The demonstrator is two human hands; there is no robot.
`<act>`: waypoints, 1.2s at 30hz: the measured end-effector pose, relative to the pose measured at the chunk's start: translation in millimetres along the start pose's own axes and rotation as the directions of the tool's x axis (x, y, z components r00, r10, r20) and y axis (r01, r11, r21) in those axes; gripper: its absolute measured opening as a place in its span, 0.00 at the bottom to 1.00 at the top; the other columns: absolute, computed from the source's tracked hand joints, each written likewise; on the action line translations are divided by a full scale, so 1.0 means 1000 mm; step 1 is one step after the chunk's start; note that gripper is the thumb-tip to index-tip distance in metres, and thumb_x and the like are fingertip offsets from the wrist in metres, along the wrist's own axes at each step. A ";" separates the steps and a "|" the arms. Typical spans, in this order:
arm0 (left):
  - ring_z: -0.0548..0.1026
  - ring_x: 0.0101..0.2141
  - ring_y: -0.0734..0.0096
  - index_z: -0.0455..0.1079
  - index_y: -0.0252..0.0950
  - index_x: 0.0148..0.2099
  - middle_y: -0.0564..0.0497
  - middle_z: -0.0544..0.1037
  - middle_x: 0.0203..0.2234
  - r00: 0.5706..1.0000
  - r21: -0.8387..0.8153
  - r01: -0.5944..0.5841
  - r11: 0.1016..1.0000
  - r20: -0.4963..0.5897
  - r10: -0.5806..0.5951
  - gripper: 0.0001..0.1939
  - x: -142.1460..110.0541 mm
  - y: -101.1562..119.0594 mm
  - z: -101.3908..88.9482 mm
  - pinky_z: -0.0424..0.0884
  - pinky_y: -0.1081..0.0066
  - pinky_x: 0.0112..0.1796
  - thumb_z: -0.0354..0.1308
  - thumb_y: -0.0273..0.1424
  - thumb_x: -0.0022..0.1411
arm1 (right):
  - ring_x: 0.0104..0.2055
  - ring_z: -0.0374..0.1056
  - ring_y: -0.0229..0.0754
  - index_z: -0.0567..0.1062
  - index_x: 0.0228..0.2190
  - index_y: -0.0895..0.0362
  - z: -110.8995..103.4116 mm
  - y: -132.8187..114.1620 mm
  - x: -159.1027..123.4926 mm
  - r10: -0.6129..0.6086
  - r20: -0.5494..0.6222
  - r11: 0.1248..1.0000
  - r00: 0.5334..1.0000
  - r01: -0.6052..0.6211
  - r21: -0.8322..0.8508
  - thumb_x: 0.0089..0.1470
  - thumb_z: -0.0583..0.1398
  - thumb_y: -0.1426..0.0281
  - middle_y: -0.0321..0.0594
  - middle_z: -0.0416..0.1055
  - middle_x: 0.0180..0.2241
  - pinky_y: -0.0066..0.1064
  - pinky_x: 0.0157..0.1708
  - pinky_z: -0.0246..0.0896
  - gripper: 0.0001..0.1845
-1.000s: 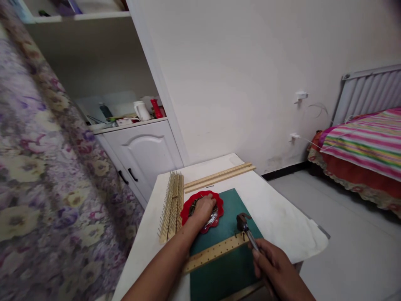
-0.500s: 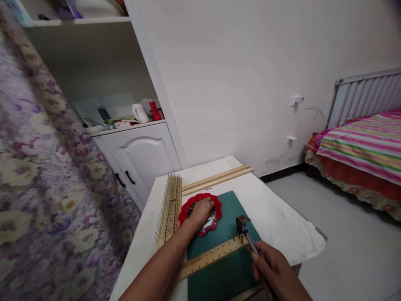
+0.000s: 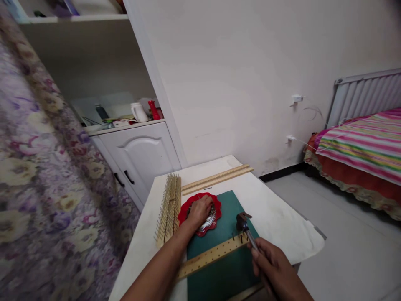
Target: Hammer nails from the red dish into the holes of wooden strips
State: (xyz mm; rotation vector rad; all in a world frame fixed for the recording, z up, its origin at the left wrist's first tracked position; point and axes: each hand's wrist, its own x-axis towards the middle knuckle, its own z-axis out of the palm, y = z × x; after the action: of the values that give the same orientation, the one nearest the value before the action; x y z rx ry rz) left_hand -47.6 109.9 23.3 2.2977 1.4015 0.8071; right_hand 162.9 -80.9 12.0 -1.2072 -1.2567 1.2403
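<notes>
My left hand point(image 3: 201, 211) reaches into a red scalloped dish point(image 3: 218, 207) of loose nails point(image 3: 208, 221). Its fingers are curled together among the nails, and what lies between the fingertips is hidden. The handle of a claw hammer point(image 3: 244, 224) is in my closed right hand point(image 3: 271, 261), with the head raised over the right end of a drilled wooden strip point(image 3: 216, 253). Several dark nails point(image 3: 241, 238) stand upright in that end of the strip, and rows of holes run along the rest. Beneath strip and dish lies a green mat point(image 3: 224, 269).
Wooden strips full of upright nails point(image 3: 171, 205) stand left of the dish. More wooden strips point(image 3: 217, 179) and a single nail point(image 3: 208, 188) lie toward the back of the white table point(image 3: 278, 209). A cabinet point(image 3: 144, 150) and a flowered curtain point(image 3: 40, 167) are at left.
My left hand has shifted slightly within the dish, fingers still among the nails. The hammer head has tilted a little; my right hand stays almost in place.
</notes>
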 end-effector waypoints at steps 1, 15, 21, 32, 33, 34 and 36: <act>0.68 0.34 0.65 0.68 0.37 0.30 0.48 0.73 0.30 0.999 -0.028 0.017 0.999 -0.031 -0.018 0.05 -0.002 0.003 -0.002 0.62 0.68 0.37 0.53 0.31 0.56 | 0.10 0.51 0.31 0.67 0.27 0.55 0.000 -0.001 0.000 0.016 0.006 1.000 1.000 -0.016 0.027 0.52 0.53 0.51 0.27 0.62 0.15 0.23 0.10 0.44 0.20; 0.72 0.23 0.74 0.63 0.35 0.31 0.51 0.74 0.24 0.943 -0.942 0.280 0.185 0.234 -0.238 0.13 -0.111 0.113 0.048 0.65 0.75 0.25 0.63 0.33 0.46 | 0.08 0.51 0.26 0.66 0.32 0.57 0.005 -0.008 0.003 0.053 -0.107 0.982 0.993 -0.032 0.185 0.48 0.60 0.55 0.28 0.68 0.19 0.20 0.08 0.43 0.19; 0.70 0.22 0.75 0.65 0.34 0.29 0.52 0.73 0.23 0.953 -0.938 0.282 0.204 0.249 -0.169 0.10 -0.125 0.116 0.059 0.64 0.74 0.27 0.62 0.33 0.48 | 0.08 0.50 0.27 0.65 0.33 0.57 0.002 -0.007 -0.001 0.051 -0.084 0.971 0.995 -0.030 0.237 0.48 0.60 0.56 0.26 0.65 0.15 0.19 0.09 0.41 0.18; 0.72 0.35 0.71 0.73 0.38 0.34 0.51 0.76 0.32 0.995 -0.431 -0.084 0.898 0.019 0.102 0.06 -0.141 0.115 0.046 0.65 0.74 0.38 0.54 0.27 0.58 | 0.08 0.50 0.25 0.64 0.33 0.56 0.005 -0.002 -0.004 0.032 -0.026 0.982 0.999 -0.027 0.186 0.52 0.58 0.59 0.24 0.63 0.17 0.18 0.08 0.41 0.13; 0.72 0.36 0.70 0.73 0.38 0.33 0.51 0.75 0.32 0.997 -0.422 -0.074 0.903 -0.012 0.077 0.06 -0.139 0.112 0.045 0.65 0.74 0.38 0.54 0.28 0.58 | 0.09 0.50 0.25 0.64 0.33 0.56 0.005 -0.002 -0.004 0.025 -0.030 0.985 0.999 -0.019 0.171 0.53 0.57 0.59 0.24 0.63 0.17 0.18 0.08 0.41 0.13; 0.72 0.35 0.70 0.73 0.37 0.32 0.50 0.74 0.32 0.998 -0.420 -0.047 0.906 -0.047 0.030 0.06 -0.137 0.108 0.044 0.65 0.74 0.37 0.55 0.29 0.57 | 0.09 0.50 0.25 0.64 0.34 0.56 0.004 -0.003 -0.004 0.017 -0.037 0.988 0.999 -0.012 0.156 0.54 0.56 0.59 0.25 0.63 0.18 0.18 0.08 0.41 0.13; 0.71 0.32 0.70 0.72 0.36 0.30 0.51 0.73 0.28 0.992 -0.423 0.036 0.905 -0.095 -0.084 0.06 -0.131 0.098 0.045 0.64 0.75 0.33 0.56 0.30 0.57 | 0.09 0.51 0.26 0.64 0.35 0.56 0.000 -0.006 -0.005 0.002 -0.059 0.992 0.998 0.005 0.130 0.56 0.54 0.59 0.25 0.63 0.18 0.19 0.09 0.42 0.13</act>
State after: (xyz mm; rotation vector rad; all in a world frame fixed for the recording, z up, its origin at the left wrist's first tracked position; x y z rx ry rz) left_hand 2.3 -50.6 3.1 1.8945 1.1913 1.1113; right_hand 163.0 -86.2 18.3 -1.1406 -1.1161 1.2562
